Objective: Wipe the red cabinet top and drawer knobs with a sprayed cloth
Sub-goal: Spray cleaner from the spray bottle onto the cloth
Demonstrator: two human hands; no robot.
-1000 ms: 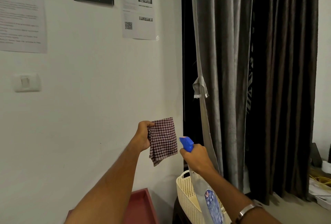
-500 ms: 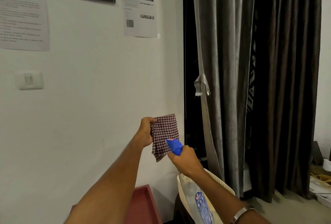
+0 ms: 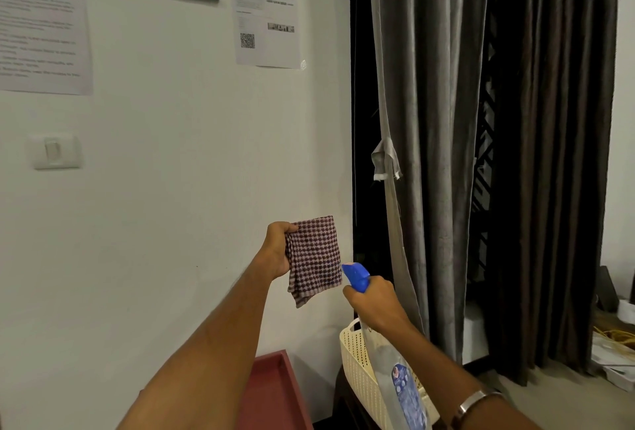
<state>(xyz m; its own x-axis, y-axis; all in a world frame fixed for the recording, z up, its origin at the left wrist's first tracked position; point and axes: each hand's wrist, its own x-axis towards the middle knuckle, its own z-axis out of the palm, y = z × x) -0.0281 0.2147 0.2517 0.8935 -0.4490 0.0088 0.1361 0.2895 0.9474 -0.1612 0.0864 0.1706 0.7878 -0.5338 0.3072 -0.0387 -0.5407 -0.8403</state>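
Against a pale wall beside dark curtains (image 3: 481,154), the left hand (image 3: 276,251) pinches a soft, limp checked cloth (image 3: 314,259) by its upper edge while the right hand (image 3: 372,304), fingers wrapped around a spray bottle (image 3: 398,381), aims its blue nozzle (image 3: 357,276) at it, above the red cabinet top (image 3: 275,392).

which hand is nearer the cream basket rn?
Right. The right hand, gripping the spray bottle, is just above the basket rim. The left hand holds the cloth higher up and further left, by the wall.
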